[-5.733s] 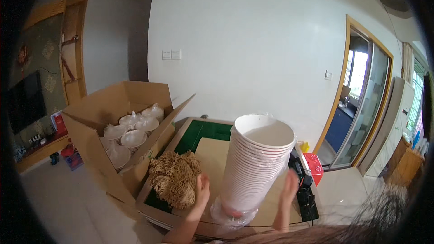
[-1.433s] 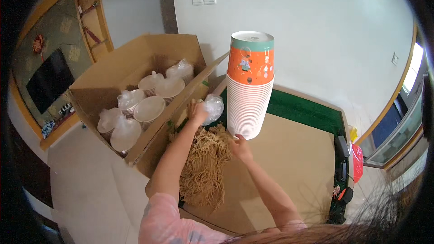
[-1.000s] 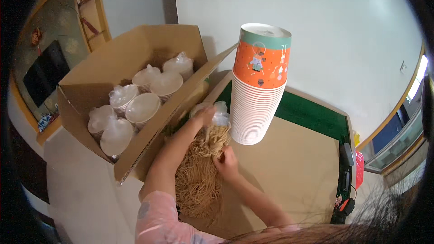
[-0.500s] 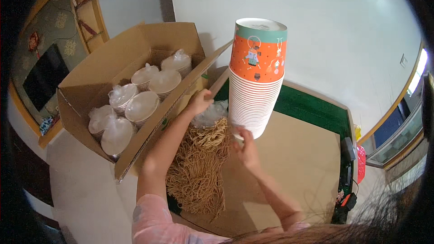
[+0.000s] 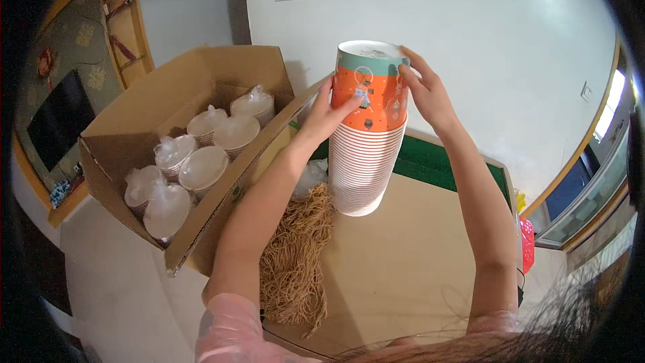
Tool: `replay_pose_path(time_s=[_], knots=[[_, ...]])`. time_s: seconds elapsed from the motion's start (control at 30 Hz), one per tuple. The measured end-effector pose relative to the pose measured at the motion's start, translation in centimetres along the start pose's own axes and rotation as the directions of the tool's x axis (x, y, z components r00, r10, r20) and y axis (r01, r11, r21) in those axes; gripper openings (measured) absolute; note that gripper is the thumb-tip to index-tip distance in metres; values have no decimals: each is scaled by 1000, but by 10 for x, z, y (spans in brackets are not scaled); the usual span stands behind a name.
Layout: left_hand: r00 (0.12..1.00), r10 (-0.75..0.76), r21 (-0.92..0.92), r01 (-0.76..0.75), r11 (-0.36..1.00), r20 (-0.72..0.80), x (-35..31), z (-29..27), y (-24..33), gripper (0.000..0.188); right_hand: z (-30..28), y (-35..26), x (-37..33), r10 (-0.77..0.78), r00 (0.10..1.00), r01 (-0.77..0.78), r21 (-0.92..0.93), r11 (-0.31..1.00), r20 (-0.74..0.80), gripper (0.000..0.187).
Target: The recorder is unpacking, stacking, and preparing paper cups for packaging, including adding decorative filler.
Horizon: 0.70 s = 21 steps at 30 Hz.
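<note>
1. Head view showed the cardboard box [image 5: 144,128] unmoved at the left, bagged lids [image 5: 201,161] inside.
2. On the table [image 5: 410,255], the cup stack [image 5: 366,128] stood beside the straw pile [image 5: 295,255], as half a second earlier.
3. Both hands had risen from the stack's base to its top.
4. Left hand [image 5: 329,111] and right hand [image 5: 426,94] grasped the top orange cup [image 5: 369,84] with spread fingers, seemingly to separate it.

The left hand [image 5: 329,111] and right hand [image 5: 424,91] flanked the cup stack [image 5: 366,128] on the desk [image 5: 403,262]. The cardboard box [image 5: 168,128] of wrapped bowls [image 5: 201,161] sat left of the left hand. The straw bundle [image 5: 295,255] lay below it.
</note>
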<state>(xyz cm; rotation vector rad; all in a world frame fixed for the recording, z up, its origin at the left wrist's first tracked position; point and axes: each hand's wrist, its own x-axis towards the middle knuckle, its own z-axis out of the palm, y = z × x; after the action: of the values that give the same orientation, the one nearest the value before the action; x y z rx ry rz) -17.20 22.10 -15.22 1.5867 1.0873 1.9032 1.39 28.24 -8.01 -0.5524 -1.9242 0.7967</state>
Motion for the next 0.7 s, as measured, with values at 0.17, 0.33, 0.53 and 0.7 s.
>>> replay_pose_path(time_s=[0.17, 0.33, 0.53, 0.7], knots=[[998, 18, 112, -11, 994, -63, 18, -5, 0, 79, 1, 10, 6, -186, 982, 188, -114, 976, 24, 44], [998, 17, 89, -12, 996, -53, 20, -2, 18, 73, 1, 0, 3, -229, 974, 223, -200, 954, -5, 48], [936, 340, 233, -312, 921, -94, 41, 0, 55, 72, -11, -29, 9, -532, 845, 529, -67, 846, -46, 76], [837, 532, 138, -516, 845, -129, 28, 11, 140, 73, -39, -112, -17, -785, 618, 708, -460, 536, 36, 80]])
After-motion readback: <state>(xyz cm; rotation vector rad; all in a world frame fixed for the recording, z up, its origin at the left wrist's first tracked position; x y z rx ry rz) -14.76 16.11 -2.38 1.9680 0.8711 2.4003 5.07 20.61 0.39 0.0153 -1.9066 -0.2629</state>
